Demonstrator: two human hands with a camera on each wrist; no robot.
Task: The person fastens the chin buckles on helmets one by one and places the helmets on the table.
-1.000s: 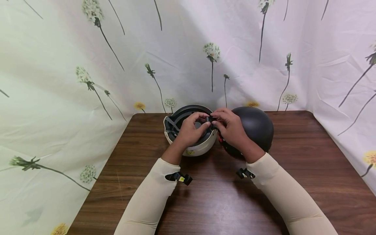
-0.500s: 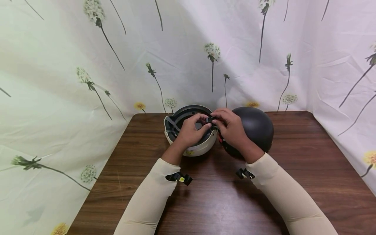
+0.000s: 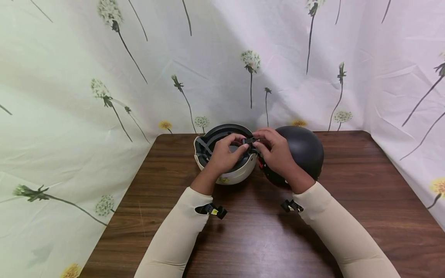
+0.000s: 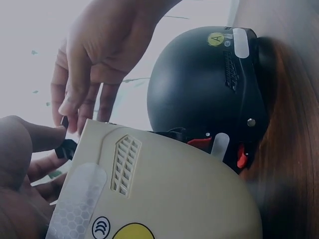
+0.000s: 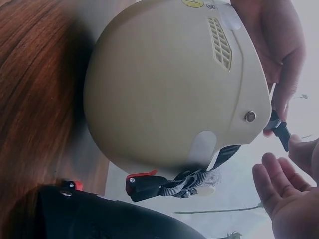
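A cream helmet [image 3: 236, 177] lies upside down, its dark lining and grey straps showing. Over its right rim, my left hand [image 3: 224, 154] pinches a small black clip-like piece [image 5: 281, 134] between thumb and fingers. At the other end of that piece are the thumb and fingertips of my right hand [image 3: 276, 152], pinching its tip. What kind of part it is, I cannot tell. Close on the right a matte black helmet [image 3: 302, 148] sits dome up, partly behind my right hand and wrist. A black buckle with a red tab [image 5: 144, 184] hangs on a strap from the cream helmet.
Both helmets stand near the back edge of a dark wooden table [image 3: 243, 239]. Behind and to the left hangs a white cloth [image 3: 215, 77] printed with dandelions. A black camera mount [image 3: 212, 210] sticks out from the left sleeve, and another mount [image 3: 292, 205] from the right.
My right hand has shifted slightly to the right, and more of the black piece shows between the hands. My left hand and both helmets stay in place.
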